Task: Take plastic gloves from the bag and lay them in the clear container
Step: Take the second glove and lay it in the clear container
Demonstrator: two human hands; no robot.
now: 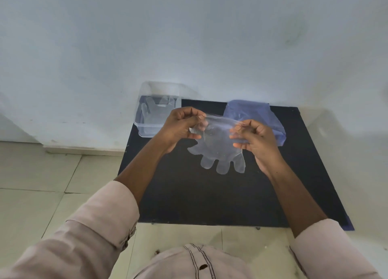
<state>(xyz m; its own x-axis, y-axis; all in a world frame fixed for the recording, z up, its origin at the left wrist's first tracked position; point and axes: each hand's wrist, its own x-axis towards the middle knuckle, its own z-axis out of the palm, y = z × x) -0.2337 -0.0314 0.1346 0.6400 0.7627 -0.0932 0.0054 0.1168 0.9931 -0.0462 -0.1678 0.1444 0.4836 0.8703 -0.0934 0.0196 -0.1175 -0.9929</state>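
A clear plastic glove (pixel 220 152) hangs above the black mat, fingers pointing down toward me. My left hand (pixel 180 127) pinches its cuff on the left side and my right hand (pixel 256 138) pinches the cuff on the right, stretching it between them. The clear container (pixel 147 129) stands at the mat's far left corner against the wall, with at least one clear glove (pixel 156 110) lying inside. The bluish plastic bag (pixel 254 112) lies at the far right of the mat, partly hidden behind my right hand.
The black mat (pixel 210 194) lies on a pale tiled floor (pixel 42 173) and butts against a white wall (pixel 189 47). The container's raised clear lid (pixel 165 88) leans on the wall. My pink sleeves fill the bottom of the view.
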